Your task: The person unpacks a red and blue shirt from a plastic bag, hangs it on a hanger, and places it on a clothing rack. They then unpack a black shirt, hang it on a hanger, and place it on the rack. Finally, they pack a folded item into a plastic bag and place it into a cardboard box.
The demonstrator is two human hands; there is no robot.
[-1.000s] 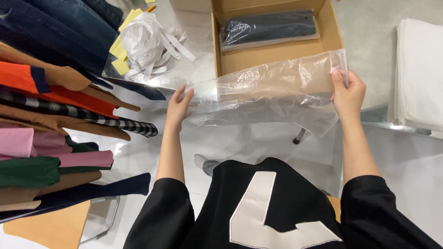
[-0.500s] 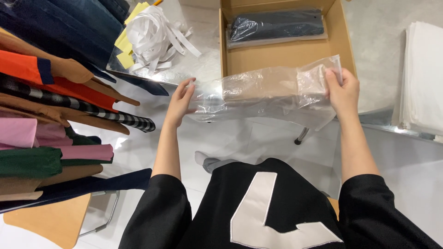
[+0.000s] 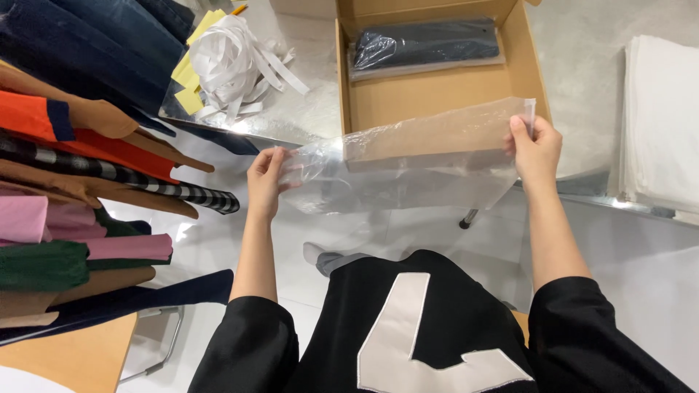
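I hold a clear plastic bag [image 3: 408, 164] stretched flat between both hands in front of me. My left hand [image 3: 266, 178] pinches its left end and my right hand [image 3: 535, 149] pinches its right end, slightly higher. Behind the bag stands an open cardboard box [image 3: 437, 91] on a shiny table; a dark folded garment in a plastic sleeve [image 3: 426, 45] lies at the far end of the box. My black top with a pale shape on the front [image 3: 415, 335] fills the bottom of the view.
A row of hung garments [image 3: 80, 167] in orange, brown, checked, pink, green and navy fills the left. A heap of white paper strips [image 3: 233, 62] and yellow notes [image 3: 191, 84] lie left of the box. A stack of white fabric [image 3: 659, 124] sits at right.
Both hands have lifted the bag a little and pulled it flatter; my right hand now grips the top right corner with its fingers more upright.
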